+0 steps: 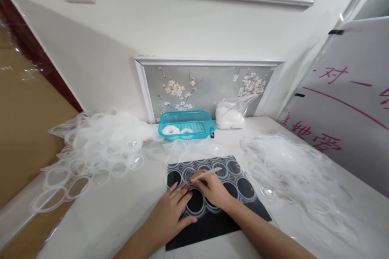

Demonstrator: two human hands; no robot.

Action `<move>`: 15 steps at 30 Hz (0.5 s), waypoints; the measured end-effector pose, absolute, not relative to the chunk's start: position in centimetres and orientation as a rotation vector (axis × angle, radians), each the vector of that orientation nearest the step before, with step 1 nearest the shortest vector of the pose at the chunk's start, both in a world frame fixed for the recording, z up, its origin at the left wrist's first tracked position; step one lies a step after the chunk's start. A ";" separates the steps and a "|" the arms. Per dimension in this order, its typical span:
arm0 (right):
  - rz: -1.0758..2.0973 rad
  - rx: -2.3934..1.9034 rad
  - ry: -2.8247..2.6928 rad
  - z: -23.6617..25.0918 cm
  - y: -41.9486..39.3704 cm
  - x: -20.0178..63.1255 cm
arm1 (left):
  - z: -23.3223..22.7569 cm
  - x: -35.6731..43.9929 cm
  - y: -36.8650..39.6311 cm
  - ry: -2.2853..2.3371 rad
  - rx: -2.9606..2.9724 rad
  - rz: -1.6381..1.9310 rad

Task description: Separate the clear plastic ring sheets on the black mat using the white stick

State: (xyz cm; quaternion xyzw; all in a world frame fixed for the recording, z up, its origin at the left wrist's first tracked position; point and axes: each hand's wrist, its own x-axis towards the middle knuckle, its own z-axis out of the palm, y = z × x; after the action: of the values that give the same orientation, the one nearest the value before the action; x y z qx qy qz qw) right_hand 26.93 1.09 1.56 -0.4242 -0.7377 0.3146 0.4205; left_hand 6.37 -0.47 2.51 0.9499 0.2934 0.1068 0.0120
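The right hand (214, 190) is pinching a thin pale stick (206, 174) between thumb and fingertips, the way a pen is held. The stick is lying at a shallow slant: its long axis is running from lower left to upper right, the lower tip pointing down and left at the sheet near the left fingertips, the free end pointing up and right toward the far side of the table. It is sitting over the middle of the clear plastic sheet of rings (209, 178), which is lying flat on a black mat (212, 226) near the front centre of the white table (115, 214).

The left hand (170, 216) is lying flat, fingers spread and pressing down on the sheet and mat just left of the stick's tip; it is holding nothing. The two hands are almost touching.

To the left, a heap of clear ring scraps (91, 149) is spilling toward the table edge. To the right, another heap of clear plastic (285, 166) is crowding close to the mat's right edge. Behind the mat, a blue basket (206, 119) is holding white round pieces (170, 130), and a clear bag of white pieces (231, 115) is standing beside it. Both are leaning near a framed flower picture (206, 87) propped against the wall. A whiteboard with red writing (343, 101) is standing at the right.
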 end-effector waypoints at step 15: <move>0.798 -1.060 -1.823 1.1 1.2 27.0 | 2.5 6.4 -0.4 0.923 2.978 0.312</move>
State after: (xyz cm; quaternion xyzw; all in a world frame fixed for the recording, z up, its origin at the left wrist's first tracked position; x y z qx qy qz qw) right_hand 27.05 1.20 1.13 -0.4245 -0.7302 0.3196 0.4294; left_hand 6.39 -0.45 2.54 0.9504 0.2947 0.0996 0.0042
